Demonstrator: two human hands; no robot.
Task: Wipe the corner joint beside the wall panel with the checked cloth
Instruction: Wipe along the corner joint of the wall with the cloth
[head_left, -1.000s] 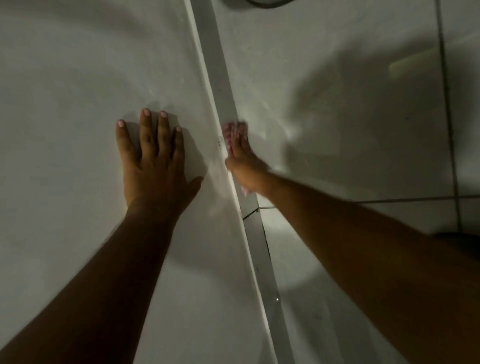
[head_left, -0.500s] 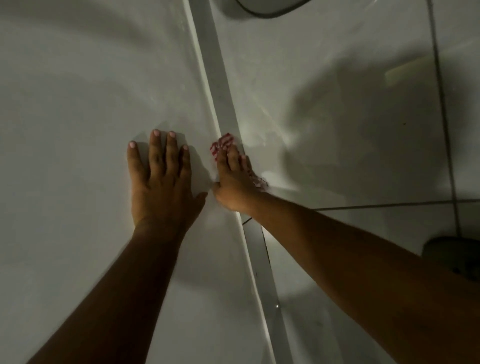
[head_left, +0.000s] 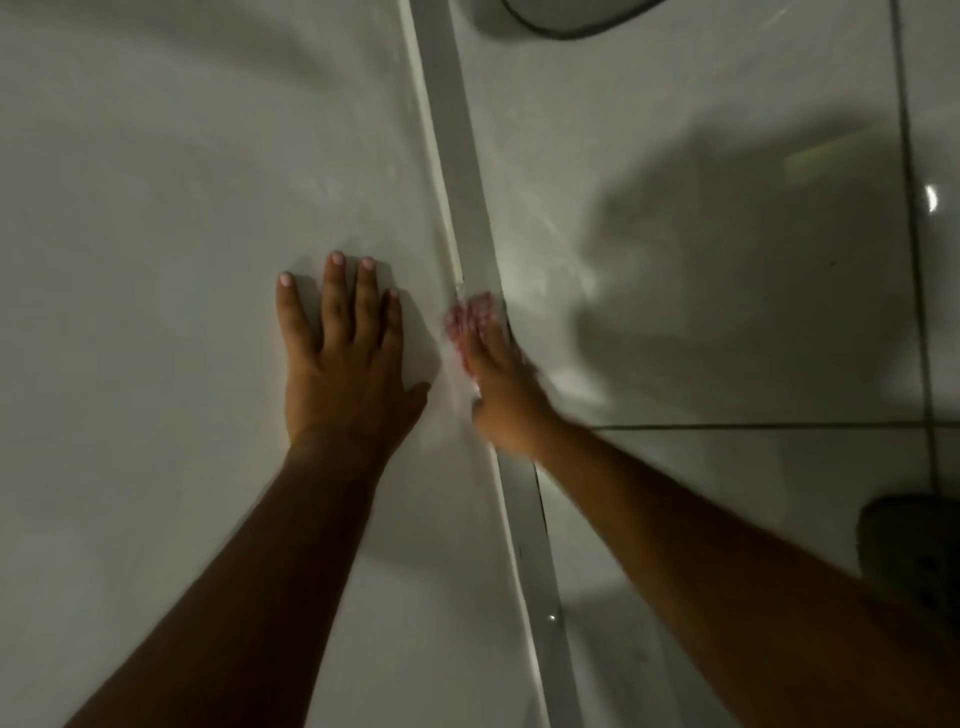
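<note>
Evidently, each hand had its own job at this moment, and the placement read as follows.

Left hand (head_left: 347, 364): lay flat on the wall panel (head_left: 182, 234), fingers spread wide and holding nothing; most likely a brace, so the body could lean in and the panel would not flex under the rubbing.

Right hand (head_left: 498, 384): pressed against the corner joint (head_left: 460, 171), fingers laid out along the strip with the checked cloth (head_left: 470, 314) trapped beneath them; it was blurred, so the exact grip could not be made out.

Checked cloth: red and white, showing only past the fingertips, on the joint just beside the panel's edge; held bunched small, probably so it would fit the narrow strip.

Corner joint: a grey band running between panel and tiled wall (head_left: 701, 312), bare above and below the hand.

Step in hand: wiping along the joint, judged mid-stroke.

Risk: the cloth could slip out from under flat fingers.
</note>
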